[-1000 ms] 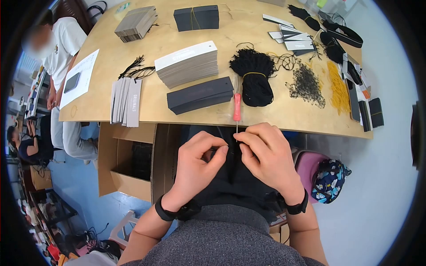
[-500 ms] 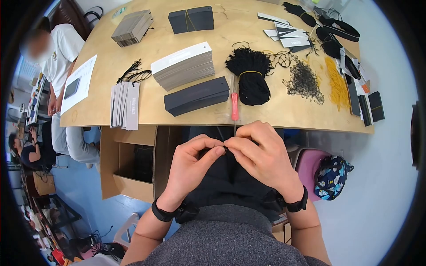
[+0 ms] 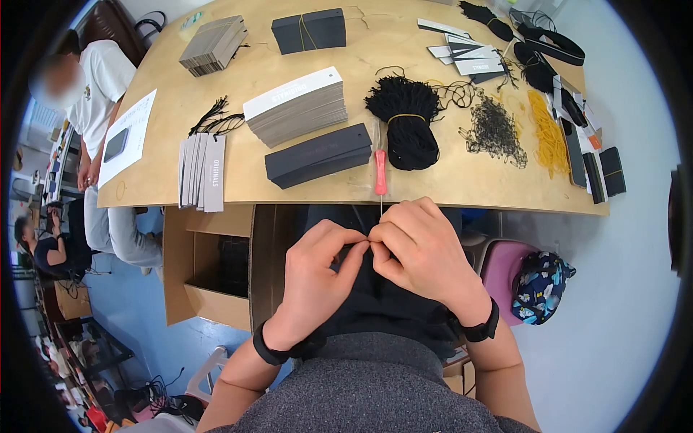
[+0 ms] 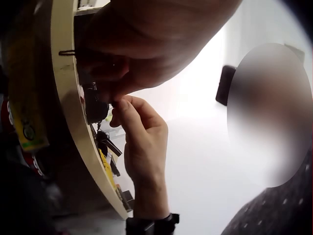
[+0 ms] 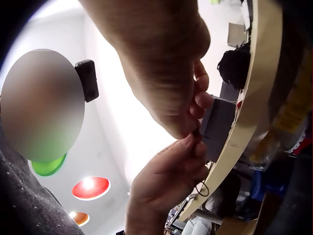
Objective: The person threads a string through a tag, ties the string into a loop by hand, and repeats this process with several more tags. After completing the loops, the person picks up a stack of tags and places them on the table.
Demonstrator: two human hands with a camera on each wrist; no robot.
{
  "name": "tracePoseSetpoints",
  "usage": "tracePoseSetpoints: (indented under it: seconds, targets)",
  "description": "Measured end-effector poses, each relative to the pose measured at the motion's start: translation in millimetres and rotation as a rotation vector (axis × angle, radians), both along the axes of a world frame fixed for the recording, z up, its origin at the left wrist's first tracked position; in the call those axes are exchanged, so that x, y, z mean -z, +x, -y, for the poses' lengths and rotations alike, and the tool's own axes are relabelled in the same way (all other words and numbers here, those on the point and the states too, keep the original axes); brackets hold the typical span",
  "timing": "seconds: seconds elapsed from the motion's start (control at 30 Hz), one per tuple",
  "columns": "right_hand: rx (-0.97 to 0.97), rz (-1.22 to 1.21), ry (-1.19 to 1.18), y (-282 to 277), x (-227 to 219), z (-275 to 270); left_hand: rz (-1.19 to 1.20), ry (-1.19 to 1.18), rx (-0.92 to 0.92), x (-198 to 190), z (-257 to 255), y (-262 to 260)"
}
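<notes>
In front of the table edge, my left hand [image 3: 315, 268] and right hand [image 3: 424, 252] meet at the fingertips. Thumb and forefinger of each pinch a thin black cord, mostly hidden by the fingers. A small loop of the cord [image 5: 202, 189] hangs below the left hand in the right wrist view. Just beyond the hands, a pink-handled tool [image 3: 380, 173] with a thin metal shaft lies over the table edge, its shaft pointing at the right hand. Behind it sits a bundle of black cords [image 3: 413, 141] tied with a yellow band.
On the table [image 3: 144, 189] stand stacks of white tags [image 3: 292, 101] and dark tags [image 3: 317, 160]. Corded grey tags [image 3: 214, 173] lie left. Rightward are a heap of small dark loops [image 3: 494, 133] and yellow bands [image 3: 547, 137]. An opened carton [image 3: 209, 296] sits below; another person [image 3: 108, 68] sits left.
The hands were slightly apart a second ago; their fingertips have come together. The right hand has moved left to meet the left hand. The things on the table lie as before.
</notes>
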State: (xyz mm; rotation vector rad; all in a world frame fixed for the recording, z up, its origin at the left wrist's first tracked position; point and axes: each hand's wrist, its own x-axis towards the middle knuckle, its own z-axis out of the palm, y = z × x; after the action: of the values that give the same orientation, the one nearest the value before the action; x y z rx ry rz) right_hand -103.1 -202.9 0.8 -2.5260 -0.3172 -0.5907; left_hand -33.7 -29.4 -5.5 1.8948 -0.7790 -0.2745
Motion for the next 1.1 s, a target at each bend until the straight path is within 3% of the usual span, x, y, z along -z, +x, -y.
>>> tracePoseSetpoints:
  seconds: [0.03, 0.1, 0.17, 0.2, 0.27, 0.47, 0.8, 1.0, 1.1]
  targets:
    - [0.007, -0.035, 0.000, 1, 1, 0, 0.139, 0.006, -0.033, 0, 2, -2]
    - [0.054, 0.012, 0.025, 3, 3, -2, 0.198, -0.041, -0.050, 4, 3, 0]
    - [0.105, 0.056, 0.050, 2, 3, -3, -0.041, -0.007, -0.063, 3, 1, 3]
    - [0.133, 0.078, 0.093, 1, 0, -4, -0.042, -0.007, -0.064, 7, 0, 5]
    - [0.160, 0.100, 0.137, -3, -4, -8, -0.329, -0.201, -0.038, 17, -2, 8]
    - [0.139, 0.109, 0.115, -5, 1, -13, -0.637, -0.326, -0.023, 9, -2, 8]
    - [0.198, 0.092, 0.173, -4, 4, -17, -0.686, -0.391, -0.013, 13, -5, 6]
    - [0.194, 0.067, 0.194, -3, 5, -19, -0.472, -0.283, -0.019, 14, -4, 6]
    - [0.217, -0.071, 0.355, -3, 7, -20, -0.367, -0.240, -0.017, 14, -4, 5]
